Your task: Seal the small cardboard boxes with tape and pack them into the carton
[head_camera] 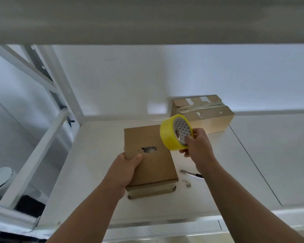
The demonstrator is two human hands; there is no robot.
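The left hand [125,171] hides its fingers under the flat box [153,160]; the tape roll [168,137] covers the far box's [211,118] near corner; the right forearm [218,181] crosses a thin tool [189,173], too small to identify; a round white object [0,179] is cut by the left edge.

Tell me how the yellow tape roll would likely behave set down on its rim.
The tape roll is round, so on its rim it would probably roll across the smooth table. The right hand holds it by fingers alone, suggesting it is light and stiff.
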